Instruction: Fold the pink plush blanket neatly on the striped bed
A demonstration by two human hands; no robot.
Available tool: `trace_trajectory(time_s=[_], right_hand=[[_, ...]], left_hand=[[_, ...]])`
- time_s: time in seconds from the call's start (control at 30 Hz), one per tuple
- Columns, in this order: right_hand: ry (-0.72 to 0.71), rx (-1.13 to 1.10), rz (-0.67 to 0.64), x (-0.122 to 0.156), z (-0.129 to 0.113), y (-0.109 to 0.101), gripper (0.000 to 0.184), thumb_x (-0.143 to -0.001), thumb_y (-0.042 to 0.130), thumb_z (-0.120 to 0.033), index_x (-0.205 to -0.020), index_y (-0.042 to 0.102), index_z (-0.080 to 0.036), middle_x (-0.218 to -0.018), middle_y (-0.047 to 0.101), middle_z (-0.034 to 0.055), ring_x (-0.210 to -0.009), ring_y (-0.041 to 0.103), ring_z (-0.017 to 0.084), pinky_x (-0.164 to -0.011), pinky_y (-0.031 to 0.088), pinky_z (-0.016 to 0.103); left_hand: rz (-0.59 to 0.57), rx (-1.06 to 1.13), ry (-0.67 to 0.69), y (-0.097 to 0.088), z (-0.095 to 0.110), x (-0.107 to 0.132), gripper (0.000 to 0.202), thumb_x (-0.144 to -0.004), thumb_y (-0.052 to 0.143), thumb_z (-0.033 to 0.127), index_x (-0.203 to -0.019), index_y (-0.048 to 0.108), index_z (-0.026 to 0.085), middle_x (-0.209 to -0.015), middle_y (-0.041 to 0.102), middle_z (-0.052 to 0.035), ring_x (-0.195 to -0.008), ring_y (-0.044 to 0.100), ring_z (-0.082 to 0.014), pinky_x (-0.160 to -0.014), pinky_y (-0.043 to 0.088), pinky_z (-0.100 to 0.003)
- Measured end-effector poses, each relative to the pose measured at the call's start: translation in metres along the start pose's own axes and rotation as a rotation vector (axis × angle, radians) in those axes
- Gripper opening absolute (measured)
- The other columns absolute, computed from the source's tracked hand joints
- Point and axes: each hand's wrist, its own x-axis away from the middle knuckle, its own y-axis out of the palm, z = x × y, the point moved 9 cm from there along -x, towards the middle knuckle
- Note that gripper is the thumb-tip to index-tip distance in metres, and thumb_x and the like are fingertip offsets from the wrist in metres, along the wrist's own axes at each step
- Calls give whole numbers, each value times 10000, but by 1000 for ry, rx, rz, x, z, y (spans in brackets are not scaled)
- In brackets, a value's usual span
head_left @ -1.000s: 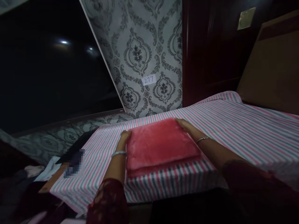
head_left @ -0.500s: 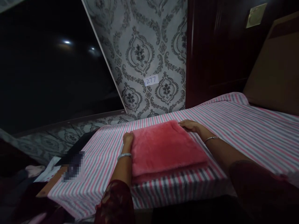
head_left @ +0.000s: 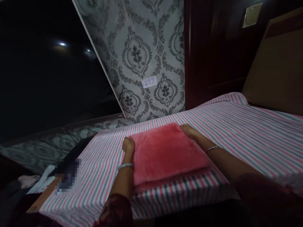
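A pink plush cloth point(head_left: 169, 151), squarish and folded in layers, lies flat on the striped sheet point(head_left: 101, 176). My left hand point(head_left: 128, 145) is closed at its far left corner, with the fingers curled around the edge. At the far right corner, my right hand point(head_left: 188, 130) pinches the cloth's edge, though its fingertips are partly hidden. Along the near side the cloth's lower layer shows beneath the upper one.
A large dark screen point(head_left: 47, 78) stands at the left. Patterned wallpaper with a paper label point(head_left: 150, 82) reading 277 is behind. A brown board-like panel point(head_left: 274, 69) leans at the right. Papers point(head_left: 44, 181) and a pixelated patch are at lower left.
The view has shifted slightly to the right. My right hand's fingers have drawn in closer on the cloth's far corner; my left hand stays at its corner. The cloth remains in place.
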Motion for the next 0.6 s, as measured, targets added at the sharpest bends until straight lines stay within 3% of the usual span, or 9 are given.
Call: trace_trajectory(time_s=[0.17,0.27,0.47,0.6], right_hand=[[41,-131,-246,13,-6,12,323,-839,630,-466,-800,706,-155,-722,723,102,-695,670,229,-643,550,314],[38,-154,-285,16,-8,17,293,-820,654,-441,-795,697,-152,-737,726,101,-674,662,220,-641,553,319],[-9,-67,-84,6,-4,14,182,-839,608,-337,-777,669,-178,-745,716,76,-657,642,190,-610,516,283],[-42,84,212,-5,0,-20,161,-851,553,-282,-827,671,-176,-769,699,83,-815,660,214,-640,463,253]], left_hand=[[3,-5,0,2,0,-1,345,-965,475,296,-1156,666,81,-1173,704,-256,-1105,682,-344,-890,504,-406],[3,-5,9,2,1,-1,350,-966,472,291,-1166,664,77,-1179,702,-256,-1110,679,-348,-895,499,-408],[11,-3,5,1,1,0,357,-967,462,297,-1166,663,80,-1141,712,-256,-1091,682,-363,-883,496,-425],[23,-2,5,1,-1,1,332,-963,458,282,-1167,656,112,-1126,719,-240,-1080,686,-356,-873,498,-426]])
